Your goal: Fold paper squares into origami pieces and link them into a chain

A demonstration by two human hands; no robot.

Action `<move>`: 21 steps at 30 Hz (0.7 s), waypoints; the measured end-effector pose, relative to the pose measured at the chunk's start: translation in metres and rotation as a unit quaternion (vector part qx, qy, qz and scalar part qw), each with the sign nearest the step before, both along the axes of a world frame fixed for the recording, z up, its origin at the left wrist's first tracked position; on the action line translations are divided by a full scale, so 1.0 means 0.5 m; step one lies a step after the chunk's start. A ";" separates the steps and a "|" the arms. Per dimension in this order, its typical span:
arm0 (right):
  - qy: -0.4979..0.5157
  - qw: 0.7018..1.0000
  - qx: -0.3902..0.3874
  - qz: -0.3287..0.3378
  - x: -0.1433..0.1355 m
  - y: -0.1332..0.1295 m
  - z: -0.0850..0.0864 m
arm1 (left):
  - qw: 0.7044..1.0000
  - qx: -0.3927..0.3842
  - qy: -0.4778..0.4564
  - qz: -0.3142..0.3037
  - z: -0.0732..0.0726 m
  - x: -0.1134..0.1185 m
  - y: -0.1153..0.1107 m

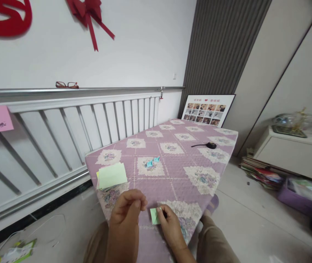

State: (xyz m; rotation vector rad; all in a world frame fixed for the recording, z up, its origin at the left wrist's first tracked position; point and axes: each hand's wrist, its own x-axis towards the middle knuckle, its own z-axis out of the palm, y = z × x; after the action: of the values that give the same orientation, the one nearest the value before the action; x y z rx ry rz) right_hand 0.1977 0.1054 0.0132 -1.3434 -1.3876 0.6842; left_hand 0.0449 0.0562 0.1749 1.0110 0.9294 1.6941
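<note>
A small green piece of paper (154, 216), with a crease line across it, is pinched between the thumb and fingers of my right hand (170, 223), low over the near part of the table. To the left of it, my left hand (128, 210) is raised with curled fingers and the thumb against them; I see nothing in it, and it is apart from the paper. A stack of pale green sheets (113, 175) with a yellow edge lies beyond my left hand. Farther up are two small blue folded paper pieces (150, 164).
A purple flowered cloth covers the table (173, 160). A black tape-like object (210, 145) with a strap lies at the far right. The radiator (103, 122) runs along the left side, and a photo board (207, 109) leans behind the far end.
</note>
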 end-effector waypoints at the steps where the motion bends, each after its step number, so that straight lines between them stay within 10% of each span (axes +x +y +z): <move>1: 0.005 1.000 -0.001 -0.001 0.001 0.000 0.001 | 0.999 -0.039 0.008 -0.009 -0.019 0.018 0.021; 9: 0.076 0.996 -0.046 -0.004 0.021 0.003 -0.006 | 0.981 -0.172 0.085 -0.032 -0.238 0.047 0.145; 21: 0.271 0.953 -0.133 -0.023 0.026 0.011 -0.039 | 0.968 -0.191 0.108 -0.118 -0.255 0.193 0.402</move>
State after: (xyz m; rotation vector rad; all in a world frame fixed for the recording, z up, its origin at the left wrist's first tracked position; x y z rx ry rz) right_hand 0.2105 0.1109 -0.0061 -1.2590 -0.8398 1.1405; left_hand 0.1412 0.2570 0.0474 1.0085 1.1739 1.1654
